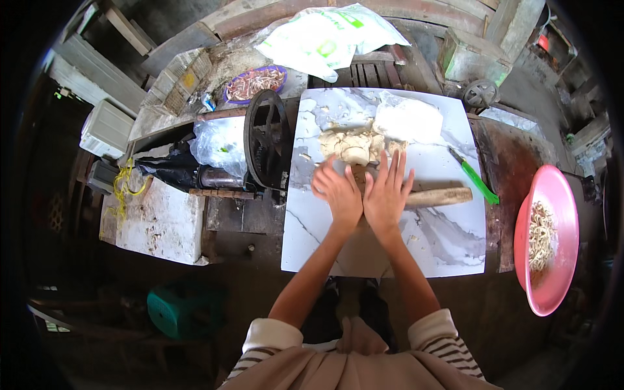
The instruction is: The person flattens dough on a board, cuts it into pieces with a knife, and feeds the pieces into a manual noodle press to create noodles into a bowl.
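My left hand [337,192] and my right hand [383,192] lie side by side on a wooden rolling pin [442,196], their fingers spread and thumbs close together; the pin's left part is mostly hidden beneath them. Just beyond my fingertips, a lumpy mass of pale dough [348,144] rests on the white marble-patterned board [312,234]. Behind the dough, at the right, sits a white plastic bag [408,117]. A green-handled knife [481,185] lies along the board's right side.
A pink basin [562,234] of pale strips stands right. Left are a large metal wheel [276,140], a clear bag [218,146] and a white slab [153,221]. Behind are a purple bowl [257,84] and a large white sack [331,39]. A green stool [169,305] stands below left.
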`<move>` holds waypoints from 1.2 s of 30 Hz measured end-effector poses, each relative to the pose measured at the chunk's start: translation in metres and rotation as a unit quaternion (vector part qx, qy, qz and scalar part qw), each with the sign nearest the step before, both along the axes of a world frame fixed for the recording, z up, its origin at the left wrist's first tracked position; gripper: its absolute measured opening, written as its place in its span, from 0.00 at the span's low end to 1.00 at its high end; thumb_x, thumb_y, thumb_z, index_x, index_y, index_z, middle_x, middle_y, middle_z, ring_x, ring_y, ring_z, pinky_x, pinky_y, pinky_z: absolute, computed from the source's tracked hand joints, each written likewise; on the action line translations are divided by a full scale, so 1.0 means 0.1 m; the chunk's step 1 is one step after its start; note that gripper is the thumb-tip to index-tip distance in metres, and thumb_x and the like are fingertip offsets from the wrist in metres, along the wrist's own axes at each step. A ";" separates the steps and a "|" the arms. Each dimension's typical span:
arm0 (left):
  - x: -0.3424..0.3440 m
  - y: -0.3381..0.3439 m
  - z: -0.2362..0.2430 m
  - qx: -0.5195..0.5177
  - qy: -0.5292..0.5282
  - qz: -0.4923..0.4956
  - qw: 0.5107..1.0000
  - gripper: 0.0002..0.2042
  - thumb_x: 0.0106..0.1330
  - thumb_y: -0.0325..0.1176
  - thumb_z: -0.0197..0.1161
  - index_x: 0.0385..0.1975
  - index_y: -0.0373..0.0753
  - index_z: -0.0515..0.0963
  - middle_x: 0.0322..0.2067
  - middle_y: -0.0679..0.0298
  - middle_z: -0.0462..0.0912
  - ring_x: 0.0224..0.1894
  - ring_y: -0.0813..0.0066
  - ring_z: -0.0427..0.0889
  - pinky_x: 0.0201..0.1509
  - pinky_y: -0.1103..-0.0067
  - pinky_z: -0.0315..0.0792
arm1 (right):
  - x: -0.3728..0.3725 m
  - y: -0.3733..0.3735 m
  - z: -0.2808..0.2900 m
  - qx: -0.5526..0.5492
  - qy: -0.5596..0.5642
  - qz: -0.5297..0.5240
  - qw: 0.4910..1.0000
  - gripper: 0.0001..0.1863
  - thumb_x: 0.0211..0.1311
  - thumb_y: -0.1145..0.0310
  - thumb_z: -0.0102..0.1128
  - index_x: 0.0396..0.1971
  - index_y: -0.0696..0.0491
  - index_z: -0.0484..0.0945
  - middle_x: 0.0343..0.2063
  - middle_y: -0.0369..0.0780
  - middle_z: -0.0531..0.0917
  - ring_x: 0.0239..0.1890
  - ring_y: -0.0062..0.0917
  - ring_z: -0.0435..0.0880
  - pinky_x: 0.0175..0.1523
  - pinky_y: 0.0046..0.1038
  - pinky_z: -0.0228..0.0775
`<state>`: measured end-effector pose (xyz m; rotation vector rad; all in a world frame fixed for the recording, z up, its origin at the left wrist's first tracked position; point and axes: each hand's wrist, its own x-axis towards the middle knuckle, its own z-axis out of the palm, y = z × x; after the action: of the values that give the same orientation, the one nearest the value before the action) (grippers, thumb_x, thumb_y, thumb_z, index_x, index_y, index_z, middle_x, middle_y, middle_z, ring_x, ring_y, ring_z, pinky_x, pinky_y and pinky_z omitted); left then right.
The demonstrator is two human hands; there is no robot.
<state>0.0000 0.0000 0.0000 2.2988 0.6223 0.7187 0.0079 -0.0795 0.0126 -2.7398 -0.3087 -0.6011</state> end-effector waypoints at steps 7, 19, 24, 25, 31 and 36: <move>-0.48 -0.10 -0.02 0.028 -0.060 -0.032 0.997 0.21 0.66 0.33 0.47 0.57 0.32 0.59 0.52 0.51 0.61 0.59 0.52 0.55 0.61 0.56 0.42 | -0.46 -0.12 -0.02 -0.034 -0.001 0.029 0.999 0.29 0.64 0.63 0.42 0.64 0.58 0.55 0.64 0.52 0.57 0.69 0.39 0.49 0.68 0.51 0.35; -0.14 -0.01 -0.03 -0.036 -0.004 0.040 0.999 0.20 0.67 0.35 0.48 0.57 0.36 0.60 0.51 0.51 0.61 0.57 0.52 0.56 0.58 0.55 0.47 | -0.08 0.04 -0.01 0.031 -0.023 0.062 0.997 0.32 0.63 0.65 0.45 0.63 0.65 0.50 0.62 0.51 0.61 0.69 0.36 0.52 0.70 0.46 0.35; -0.50 -0.17 -0.07 -0.019 -0.026 -0.001 0.999 0.20 0.66 0.31 0.48 0.57 0.36 0.61 0.48 0.51 0.62 0.50 0.54 0.60 0.51 0.61 0.50 | -0.41 -0.17 -0.11 0.039 -0.028 0.097 0.994 0.33 0.59 0.71 0.48 0.62 0.67 0.50 0.60 0.52 0.65 0.66 0.38 0.59 0.68 0.44 0.45; -0.47 -0.16 -0.05 -0.019 -0.028 0.000 0.999 0.20 0.66 0.31 0.48 0.57 0.36 0.61 0.48 0.51 0.62 0.50 0.54 0.60 0.51 0.61 0.50 | -0.37 -0.16 -0.10 0.039 -0.029 0.097 0.994 0.33 0.59 0.71 0.48 0.62 0.67 0.50 0.60 0.52 0.65 0.66 0.38 0.59 0.68 0.44 0.45; 0.11 0.06 0.09 -0.054 -0.006 0.030 0.998 0.19 0.65 0.32 0.50 0.55 0.39 0.61 0.43 0.55 0.62 0.48 0.56 0.60 0.48 0.61 0.53 | 0.20 0.11 0.06 0.043 -0.044 0.093 0.994 0.34 0.60 0.70 0.47 0.63 0.66 0.48 0.60 0.53 0.64 0.67 0.39 0.55 0.70 0.43 0.42; 0.19 0.09 0.05 -0.045 0.008 0.070 0.997 0.18 0.66 0.34 0.50 0.54 0.38 0.62 0.43 0.55 0.63 0.48 0.55 0.60 0.49 0.60 0.53 | 0.24 0.16 0.04 0.015 -0.035 0.053 0.998 0.34 0.60 0.66 0.46 0.63 0.66 0.49 0.63 0.53 0.57 0.70 0.38 0.47 0.71 0.42 0.36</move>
<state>0.0190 0.0089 0.0052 2.1975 0.8121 0.7229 0.0322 -0.0635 0.0169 -2.6583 -0.4540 -0.6675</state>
